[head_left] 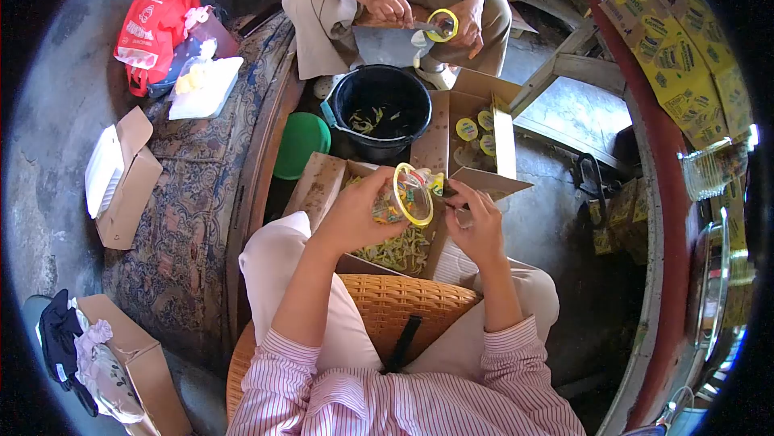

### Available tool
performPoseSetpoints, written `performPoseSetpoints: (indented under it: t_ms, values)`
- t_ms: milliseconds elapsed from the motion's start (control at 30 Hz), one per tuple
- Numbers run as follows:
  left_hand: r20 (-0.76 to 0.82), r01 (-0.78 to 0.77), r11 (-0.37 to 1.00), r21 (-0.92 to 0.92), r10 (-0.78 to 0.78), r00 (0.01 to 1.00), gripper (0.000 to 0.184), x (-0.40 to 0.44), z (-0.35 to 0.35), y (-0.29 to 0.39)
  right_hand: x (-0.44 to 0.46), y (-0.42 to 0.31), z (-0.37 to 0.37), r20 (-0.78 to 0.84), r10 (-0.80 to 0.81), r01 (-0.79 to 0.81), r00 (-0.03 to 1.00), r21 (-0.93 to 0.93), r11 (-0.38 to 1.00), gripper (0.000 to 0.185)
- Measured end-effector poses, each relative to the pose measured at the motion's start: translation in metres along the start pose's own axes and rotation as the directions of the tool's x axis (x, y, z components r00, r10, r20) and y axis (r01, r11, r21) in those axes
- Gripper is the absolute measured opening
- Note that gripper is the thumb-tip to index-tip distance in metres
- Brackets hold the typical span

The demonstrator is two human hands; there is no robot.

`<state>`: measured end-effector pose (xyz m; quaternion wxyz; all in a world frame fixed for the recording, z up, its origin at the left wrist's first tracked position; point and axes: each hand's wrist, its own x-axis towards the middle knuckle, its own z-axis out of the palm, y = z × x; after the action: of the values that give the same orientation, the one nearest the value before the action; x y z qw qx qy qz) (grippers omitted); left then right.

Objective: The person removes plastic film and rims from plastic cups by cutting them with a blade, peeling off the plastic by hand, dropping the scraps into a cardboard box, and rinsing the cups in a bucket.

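Observation:
My left hand (359,214) is wrapped round a clear plastic cup (414,196) with a yellow rim and coloured print. The cup is tilted, its rim facing my right hand. Close by that rim, my right hand (476,222) pinches something small and dark that I cannot make out. A whitish and yellow scrap (436,183) shows between the cup and my right fingers. Below both hands, a cardboard box (439,252) holds many yellow-green strips (395,252).
Opposite, a person's hands (390,7) hold a knife and a yellow-rimmed cup (443,25). Between us stand a black bucket (380,144) with strips inside, a green lid (302,146) and a box (506,141) of lidded cups. A wooden frame (592,73) rises at right.

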<state>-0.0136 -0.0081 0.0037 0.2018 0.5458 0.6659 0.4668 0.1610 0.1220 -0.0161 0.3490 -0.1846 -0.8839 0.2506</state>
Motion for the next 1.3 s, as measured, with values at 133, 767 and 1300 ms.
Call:
performPoseSetpoints:
  t_ms: [133, 767, 1300]
  values:
    - [-0.037, -0.042, 0.998, -0.05, 0.041, 0.998, 0.055, 0.004, 0.0, 0.003, -0.004, -0.002, 0.001, -0.108, 0.152, -0.138, 0.982, 0.134, 0.981, 0.036]
    - [0.157, 0.112, 0.985, 0.132, -0.132, 0.979, 0.056, 0.004, -0.008, 0.016, 0.01, -0.005, -0.02, -0.222, 0.14, -0.099, 0.965, 0.186, 0.978, 0.011]
    - [0.305, -0.008, 0.996, 0.093, -0.021, 0.952, 0.057, -0.002, 0.018, 0.003, 0.012, -0.021, -0.006, -0.051, -0.161, 0.157, 0.986, -0.061, 0.986, 0.018]
